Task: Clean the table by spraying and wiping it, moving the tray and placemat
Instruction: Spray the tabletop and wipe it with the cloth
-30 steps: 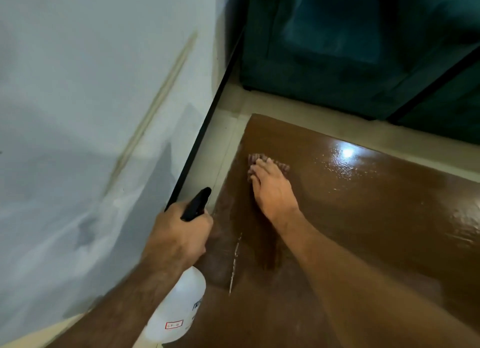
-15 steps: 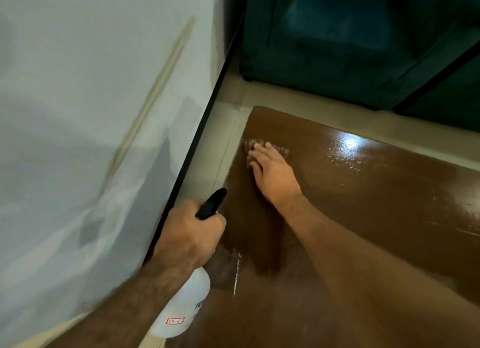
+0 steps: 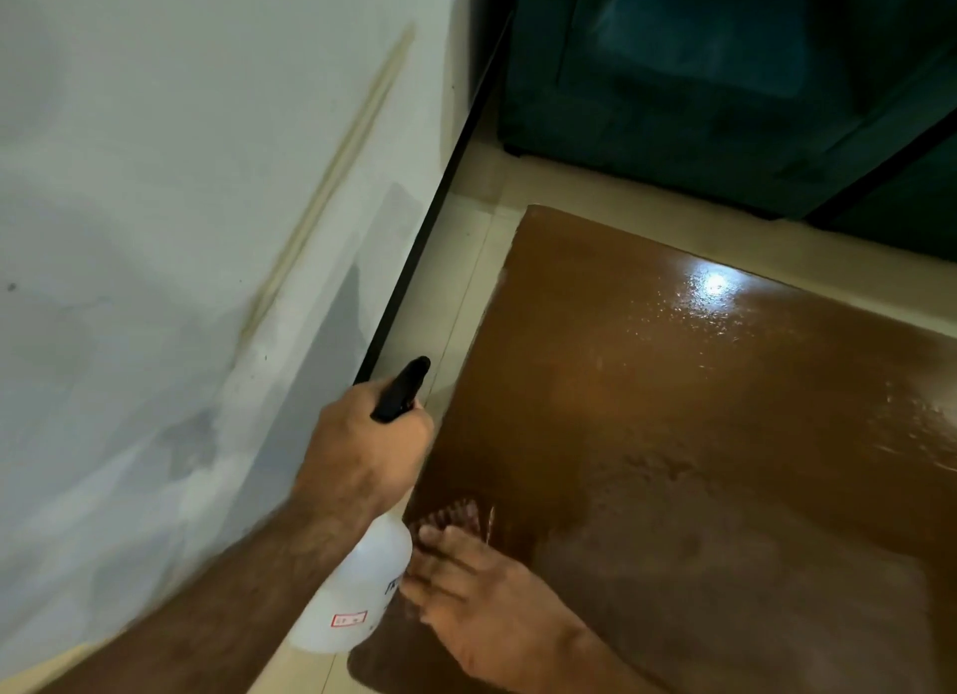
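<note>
The left hand (image 3: pixel 362 450) grips the spray bottle (image 3: pixel 357 590) at the table's (image 3: pixel 699 434) left edge. To its right, the near right hand (image 3: pixel 481 605) presses a cloth (image 3: pixel 455 517) flat-fingered, mid-wipe; next likely comes another stroke farther right.

One camera only, worn on the person's head, looking forward and steeply down with a wide angle that bends the edges. It sits close above the brown table (image 3: pixel 699 434) — the near left corner fills the lower right of the view. The white wall (image 3: pixel 181 227) runs along the left, the pale floor (image 3: pixel 466 279) between them, dark teal furniture (image 3: pixel 699 98) beyond.
</note>
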